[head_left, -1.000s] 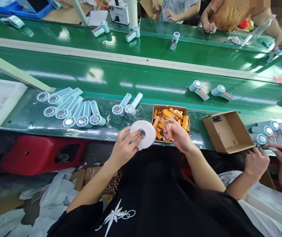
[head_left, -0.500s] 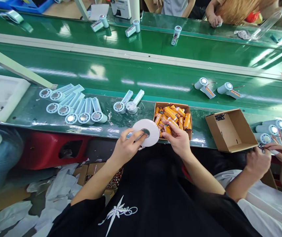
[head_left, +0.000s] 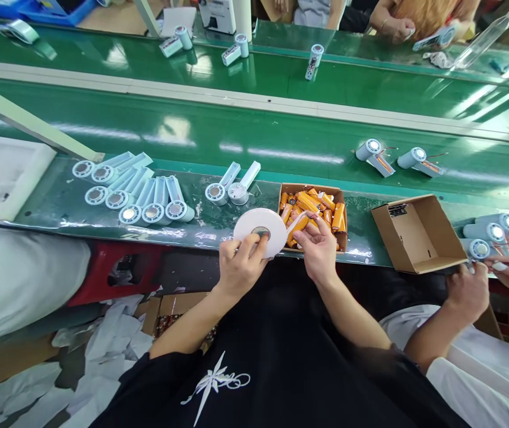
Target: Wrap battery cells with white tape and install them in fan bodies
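Note:
My left hand (head_left: 244, 261) grips a roll of white tape (head_left: 276, 229), its fingers in the hole at the roll's core. From the roll's right side a pale strip of tape (head_left: 297, 223) runs to my right hand (head_left: 320, 246), whose thumb and fingers are pinched together on its end. Directly behind that hand is a cardboard box of orange wrapped battery cells (head_left: 310, 202). Whether the right fingers also touch a cell, I cannot tell. Left of the box, two light-blue fan housings (head_left: 238, 193) with handles lie on the bench.
More light-blue housings (head_left: 154, 213) are grouped at the left. An open cardboard box (head_left: 423, 238) stands to the right, beside a co-worker's hands (head_left: 468, 291). Behind the bench runs a green conveyor belt (head_left: 263, 134) carrying wired units (head_left: 412, 157). A white foam tray (head_left: 9, 172) lies far left.
The roll has shifted slightly left and tilted, and a strip now shows stretched between it and my right hand. The wired units on the belt moved a little right. A person at left leaned in.

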The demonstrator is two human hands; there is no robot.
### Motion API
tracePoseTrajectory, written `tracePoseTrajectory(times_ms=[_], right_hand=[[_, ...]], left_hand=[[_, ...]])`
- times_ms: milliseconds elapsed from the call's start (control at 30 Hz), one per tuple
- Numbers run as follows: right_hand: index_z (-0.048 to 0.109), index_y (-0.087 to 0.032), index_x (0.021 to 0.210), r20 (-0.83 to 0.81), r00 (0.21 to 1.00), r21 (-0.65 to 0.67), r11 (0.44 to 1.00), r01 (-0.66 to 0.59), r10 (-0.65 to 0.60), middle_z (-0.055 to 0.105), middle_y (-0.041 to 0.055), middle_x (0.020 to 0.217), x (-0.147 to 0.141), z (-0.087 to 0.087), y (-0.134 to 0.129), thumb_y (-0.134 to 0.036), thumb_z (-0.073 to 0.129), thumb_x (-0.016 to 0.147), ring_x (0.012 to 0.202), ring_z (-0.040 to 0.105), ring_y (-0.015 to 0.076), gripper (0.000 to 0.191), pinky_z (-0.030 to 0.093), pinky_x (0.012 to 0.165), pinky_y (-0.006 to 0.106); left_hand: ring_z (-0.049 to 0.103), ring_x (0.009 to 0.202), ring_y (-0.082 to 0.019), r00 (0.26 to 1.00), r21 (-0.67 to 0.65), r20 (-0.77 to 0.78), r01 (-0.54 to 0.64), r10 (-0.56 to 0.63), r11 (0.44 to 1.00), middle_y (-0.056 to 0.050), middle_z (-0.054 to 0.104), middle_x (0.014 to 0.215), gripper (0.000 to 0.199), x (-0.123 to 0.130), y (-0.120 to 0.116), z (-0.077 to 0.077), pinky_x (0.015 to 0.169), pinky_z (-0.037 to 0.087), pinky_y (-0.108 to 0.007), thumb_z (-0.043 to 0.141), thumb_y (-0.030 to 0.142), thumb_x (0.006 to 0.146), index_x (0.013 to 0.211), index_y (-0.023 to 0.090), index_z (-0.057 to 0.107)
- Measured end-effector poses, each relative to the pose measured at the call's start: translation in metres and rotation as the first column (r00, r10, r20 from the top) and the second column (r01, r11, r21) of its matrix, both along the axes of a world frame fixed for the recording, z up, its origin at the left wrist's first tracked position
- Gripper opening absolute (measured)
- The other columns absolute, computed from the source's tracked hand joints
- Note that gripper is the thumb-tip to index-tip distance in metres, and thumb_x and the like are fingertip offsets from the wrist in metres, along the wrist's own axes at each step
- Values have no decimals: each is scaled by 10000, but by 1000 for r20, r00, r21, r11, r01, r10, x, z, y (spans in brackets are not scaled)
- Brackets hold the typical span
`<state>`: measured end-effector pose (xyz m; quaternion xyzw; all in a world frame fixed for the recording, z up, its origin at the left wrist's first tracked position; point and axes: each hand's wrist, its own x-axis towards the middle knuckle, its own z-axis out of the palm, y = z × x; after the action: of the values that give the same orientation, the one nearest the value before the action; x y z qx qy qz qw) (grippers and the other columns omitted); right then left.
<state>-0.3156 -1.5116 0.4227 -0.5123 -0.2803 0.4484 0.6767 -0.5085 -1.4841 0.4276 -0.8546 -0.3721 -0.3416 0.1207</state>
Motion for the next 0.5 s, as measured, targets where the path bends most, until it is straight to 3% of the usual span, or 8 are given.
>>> tracePoseTrajectory(times_ms=[67, 167, 267, 300, 400, 500], right_hand=[[697, -256, 1216, -57, 997, 9, 998, 61, -60, 792, 69, 1198, 4, 5, 6, -287, 939, 729, 1103, 769, 268, 545, 626, 1040, 507], [728, -249, 1123, -4, 980, 148, 969, 199, -200, 809, 30, 1059, 50, 29, 17, -253, 961, 687, 1008, 786, 235, 494, 662, 959, 435], [700, -323, 1223, -9, 894, 393, 821, 414, -447, 777, -13, 1187, 109, 54, 18, -296, 924, 744, 1052, 770, 170, 530, 658, 925, 325], [689, -336, 1251, 6, 886, 403, 812, 422, -463, 765, -10, 1230, 122, 58, 15, -298, 913, 758, 1084, 763, 167, 543, 652, 937, 318], [682, -325, 1278, 96, 916, 288, 892, 349, -390, 768, 33, 1228, 128, 54, 7, -275, 906, 768, 1143, 753, 212, 559, 643, 993, 389], [680, -311, 1281, 101, 948, 218, 937, 274, -301, 789, 48, 1161, 108, 45, 6, -295, 920, 766, 1096, 773, 240, 568, 644, 1006, 465]], left_hand=[[490, 890, -248, 1000, -66, 19, 20, -19, 998, -93, 757, 1033, 352, 2, -4, -7, 801, 420, -396, 819, 326, 908, 1232, 200, 764], [536, 913, -243, 994, -254, -47, 80, -95, 964, -86, 738, 1047, 355, -21, -3, -23, 835, 436, -394, 786, 344, 930, 1272, 253, 761], [547, 1046, -309, 987, -434, -151, -18, -53, 901, -113, 728, 1139, 476, -65, 14, -40, 926, 462, -445, 862, 414, 846, 1282, 252, 764], [538, 1095, -335, 987, -466, -156, -40, -38, 884, -121, 726, 1164, 498, -77, 24, -43, 962, 466, -470, 882, 446, 816, 1261, 250, 773], [549, 1148, -332, 998, -473, -64, -12, -21, 881, -119, 736, 1169, 363, -84, 65, -41, 1028, 469, -485, 784, 501, 898, 1164, 255, 796], [549, 1242, -349, 995, -423, -54, -94, 78, 901, -140, 728, 1254, 437, -46, 119, -25, 1091, 421, -519, 626, 556, 987, 1258, 235, 746]])
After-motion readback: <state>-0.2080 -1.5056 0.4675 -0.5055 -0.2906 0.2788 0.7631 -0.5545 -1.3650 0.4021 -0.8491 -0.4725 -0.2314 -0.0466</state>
